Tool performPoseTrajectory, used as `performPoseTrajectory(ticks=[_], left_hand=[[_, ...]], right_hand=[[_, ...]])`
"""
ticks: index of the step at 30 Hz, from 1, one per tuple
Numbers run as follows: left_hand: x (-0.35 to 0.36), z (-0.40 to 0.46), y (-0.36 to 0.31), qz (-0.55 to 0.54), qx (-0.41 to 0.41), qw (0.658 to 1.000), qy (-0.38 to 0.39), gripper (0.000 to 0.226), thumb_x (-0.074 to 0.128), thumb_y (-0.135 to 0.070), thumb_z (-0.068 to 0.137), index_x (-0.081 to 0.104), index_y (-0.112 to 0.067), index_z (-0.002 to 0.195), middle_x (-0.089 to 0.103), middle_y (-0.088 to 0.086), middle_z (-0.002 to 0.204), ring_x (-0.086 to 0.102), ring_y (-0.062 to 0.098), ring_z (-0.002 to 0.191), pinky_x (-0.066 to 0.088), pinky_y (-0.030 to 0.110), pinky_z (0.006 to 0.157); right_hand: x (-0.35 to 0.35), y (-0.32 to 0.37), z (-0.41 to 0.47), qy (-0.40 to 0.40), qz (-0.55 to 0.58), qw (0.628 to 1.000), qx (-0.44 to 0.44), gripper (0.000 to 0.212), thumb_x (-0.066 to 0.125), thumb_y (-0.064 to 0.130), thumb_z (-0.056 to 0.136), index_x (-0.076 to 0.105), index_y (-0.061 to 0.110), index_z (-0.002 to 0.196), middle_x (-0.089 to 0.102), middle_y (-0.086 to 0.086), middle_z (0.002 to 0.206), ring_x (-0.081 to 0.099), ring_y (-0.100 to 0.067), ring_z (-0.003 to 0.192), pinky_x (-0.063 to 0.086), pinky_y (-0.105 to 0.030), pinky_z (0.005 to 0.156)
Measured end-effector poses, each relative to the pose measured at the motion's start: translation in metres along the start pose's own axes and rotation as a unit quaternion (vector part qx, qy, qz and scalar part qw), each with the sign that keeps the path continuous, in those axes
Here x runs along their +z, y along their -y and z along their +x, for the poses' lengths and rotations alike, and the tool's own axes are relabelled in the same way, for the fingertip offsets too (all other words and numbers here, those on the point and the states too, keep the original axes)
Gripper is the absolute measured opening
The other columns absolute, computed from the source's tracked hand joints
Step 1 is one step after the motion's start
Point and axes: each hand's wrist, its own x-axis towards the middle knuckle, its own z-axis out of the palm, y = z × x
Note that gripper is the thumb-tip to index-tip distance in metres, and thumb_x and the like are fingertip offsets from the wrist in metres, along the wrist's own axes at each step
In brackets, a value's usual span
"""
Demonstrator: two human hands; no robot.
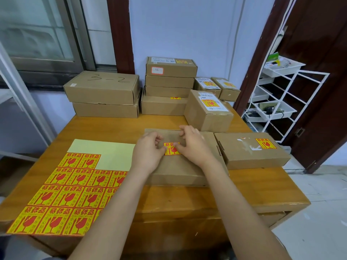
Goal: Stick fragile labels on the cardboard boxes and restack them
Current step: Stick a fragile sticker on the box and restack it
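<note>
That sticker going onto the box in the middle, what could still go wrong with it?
1. Both hands, left and right, hold the sticker by its edges over the flat box; it may land crooked or wrinkled.
2. The left forearm lies over the sticker sheet and could drag it.
3. The tall stack behind might topple if bumped during restacking.

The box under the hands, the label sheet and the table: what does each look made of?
Box: plain brown cardboard, matte, with folded flap edges. Label sheet: probably glossy paper stickers, red on yellow, on a pale yellow backing that shows bare where labels are gone. Table: seemingly varnished wood, orange-brown with visible grain and a slight sheen.
</note>
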Motion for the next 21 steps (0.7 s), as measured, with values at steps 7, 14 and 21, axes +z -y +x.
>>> performPoseTrajectory(ticks=[7, 14, 21], left_hand=[[0.0, -0.0006, -0.0007, 0.007, 0.009, 1.0, -0.001, 0.026, 0.07, -0.012, 0.08, 0.064, -0.01, 0.105, 0.052, -0.005, 0.095, 0.053, 0.013, 0.089, 0.049, 0.03, 0.082], [0.0004, 0.0006, 0.0012, 0.032, 0.027, 0.999, 0.031, 0.017, 0.067, -0.016, 0.079, 0.07, -0.014, 0.096, 0.054, -0.003, 0.091, 0.053, 0.02, 0.095, 0.046, 0.031, 0.079], [-0.0037, 0.0006, -0.0003, 0.047, 0.026, 0.996, 0.07, 0.029, 0.07, -0.025, 0.081, 0.069, -0.012, 0.107, 0.058, 0.005, 0.105, 0.047, 0.022, 0.107, 0.038, 0.029, 0.086]], right_hand=[[0.0001, 0.0005, -0.0008, -0.002, -0.005, 1.0, -0.018, 0.047, 0.051, 0.008, 0.085, 0.044, 0.013, 0.132, 0.053, -0.002, 0.122, 0.045, -0.02, 0.112, 0.037, -0.036, 0.096], [0.0012, -0.0013, -0.0005, -0.009, -0.025, 0.999, -0.029, 0.041, 0.049, 0.007, 0.085, 0.048, 0.012, 0.126, 0.051, -0.003, 0.122, 0.043, -0.022, 0.111, 0.034, -0.035, 0.091], [-0.0005, 0.0014, -0.0015, 0.016, -0.045, 0.998, -0.032, 0.04, 0.051, 0.025, 0.091, 0.046, 0.016, 0.13, 0.047, -0.001, 0.125, 0.04, -0.02, 0.117, 0.031, -0.033, 0.097]])
